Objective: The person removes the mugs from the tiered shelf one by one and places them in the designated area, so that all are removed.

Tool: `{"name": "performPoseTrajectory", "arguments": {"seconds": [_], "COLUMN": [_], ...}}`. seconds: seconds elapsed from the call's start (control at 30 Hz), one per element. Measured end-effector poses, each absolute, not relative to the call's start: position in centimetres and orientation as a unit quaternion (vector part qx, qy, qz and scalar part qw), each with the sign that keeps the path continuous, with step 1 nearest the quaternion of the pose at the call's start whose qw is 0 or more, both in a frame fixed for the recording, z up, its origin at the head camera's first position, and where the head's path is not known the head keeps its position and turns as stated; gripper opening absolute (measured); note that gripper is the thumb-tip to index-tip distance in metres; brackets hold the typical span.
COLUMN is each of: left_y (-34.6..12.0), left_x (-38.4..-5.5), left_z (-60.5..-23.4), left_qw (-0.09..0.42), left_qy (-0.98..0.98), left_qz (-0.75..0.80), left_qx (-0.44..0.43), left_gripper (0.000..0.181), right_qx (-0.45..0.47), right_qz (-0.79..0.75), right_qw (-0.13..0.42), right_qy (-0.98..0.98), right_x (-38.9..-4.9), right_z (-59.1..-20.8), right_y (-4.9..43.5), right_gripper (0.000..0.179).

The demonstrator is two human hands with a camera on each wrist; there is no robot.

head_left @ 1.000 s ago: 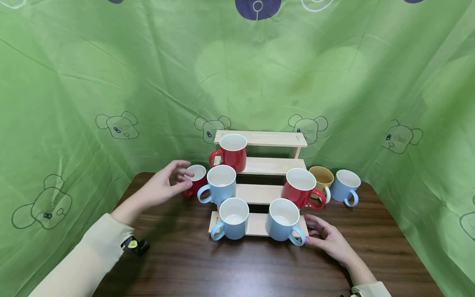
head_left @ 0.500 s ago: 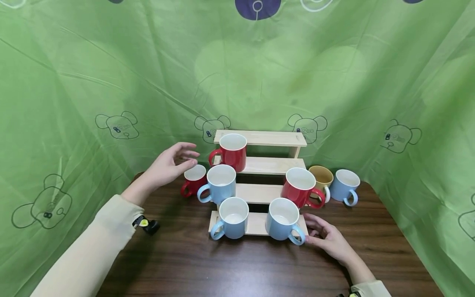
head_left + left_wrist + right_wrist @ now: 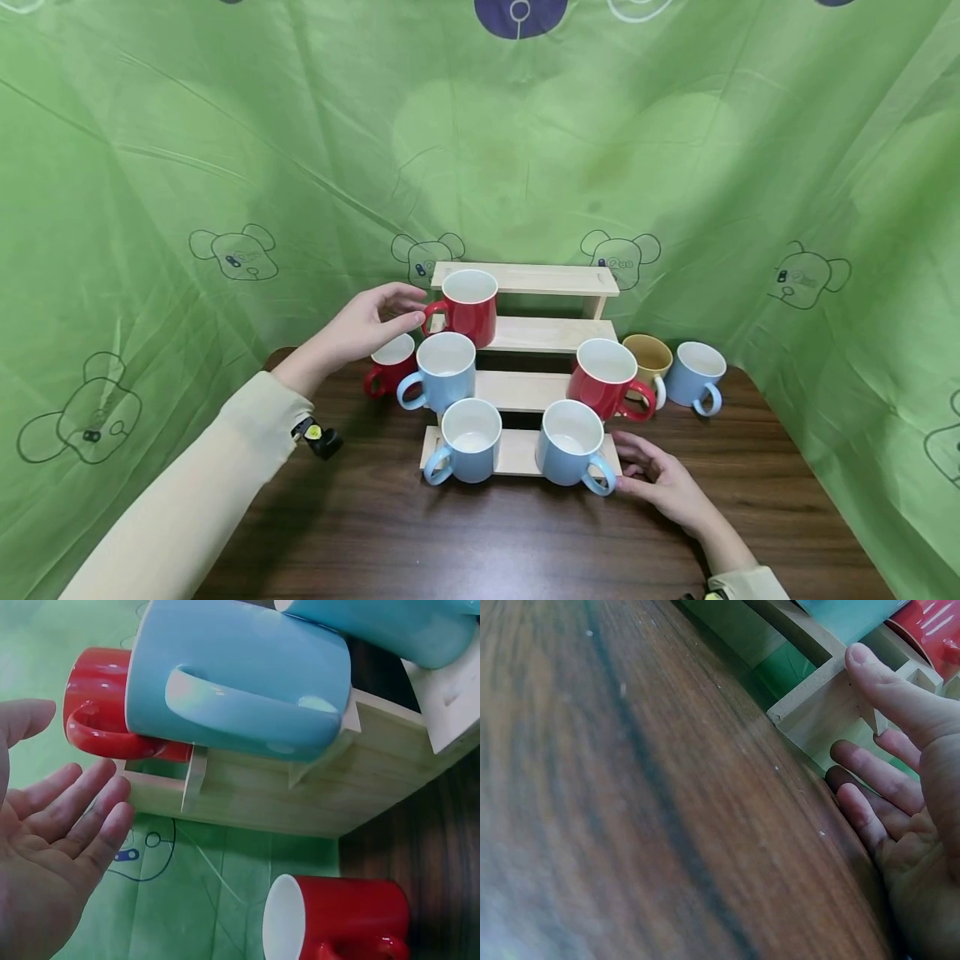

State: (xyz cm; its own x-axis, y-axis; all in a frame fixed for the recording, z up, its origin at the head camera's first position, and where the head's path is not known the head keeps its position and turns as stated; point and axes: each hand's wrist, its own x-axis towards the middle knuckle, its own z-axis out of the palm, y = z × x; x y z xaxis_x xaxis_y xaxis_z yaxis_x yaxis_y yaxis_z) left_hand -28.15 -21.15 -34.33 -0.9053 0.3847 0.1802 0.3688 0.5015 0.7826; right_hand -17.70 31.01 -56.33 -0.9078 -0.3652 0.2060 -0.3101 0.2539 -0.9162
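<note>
My left hand [image 3: 375, 321] reaches in by the handle of a red mug [image 3: 471, 310] on an upper step of the wooden rack [image 3: 536, 335]. In the left wrist view its fingers [image 3: 90, 817] are spread and hold nothing. A light blue mug [image 3: 447, 371] stands one step lower. Below that, two more light blue mugs stand on the bottom step, left [image 3: 471, 442] and right [image 3: 570, 442]. My right hand [image 3: 663, 483] is at the right end of that step. There its thumb [image 3: 885, 686] touches the rack's corner, the other fingers loosely bent beside the side wall.
A red mug [image 3: 606, 379] stands on the rack's right side. On the brown table [image 3: 480, 542], another red mug [image 3: 392, 367] is left of the rack. A yellow mug [image 3: 649, 358] and a light blue mug [image 3: 696, 377] stand right of it. Green cloth [image 3: 525, 150] hangs behind.
My left hand has risen from beside the red mug on the table and moved right, to the handle of the red mug on the upper step. My right hand stays in place.
</note>
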Motion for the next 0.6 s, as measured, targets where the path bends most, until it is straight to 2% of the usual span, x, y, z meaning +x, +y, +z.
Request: {"name": "performPoseTrajectory", "arguments": {"seconds": [0.37, 0.6], "left_y": [-20.1, -19.3], "left_x": [-28.5, -29.2], "left_z": [-34.6, -35.0], "left_qw": [0.007, 0.031], "left_qy": [0.883, 0.870], "left_qz": [0.418, 0.443], "left_qx": [0.214, 0.214], "left_gripper": [0.035, 0.024], "right_qx": [-0.218, -0.219], "right_qz": [-0.575, -0.573], "right_qw": [0.030, 0.028], "right_qy": [0.788, 0.789], "right_x": [-17.5, -17.6], "right_z": [-56.4, -56.2], "right_y": [30.7, 31.0], "right_gripper": [0.064, 0.064]}}
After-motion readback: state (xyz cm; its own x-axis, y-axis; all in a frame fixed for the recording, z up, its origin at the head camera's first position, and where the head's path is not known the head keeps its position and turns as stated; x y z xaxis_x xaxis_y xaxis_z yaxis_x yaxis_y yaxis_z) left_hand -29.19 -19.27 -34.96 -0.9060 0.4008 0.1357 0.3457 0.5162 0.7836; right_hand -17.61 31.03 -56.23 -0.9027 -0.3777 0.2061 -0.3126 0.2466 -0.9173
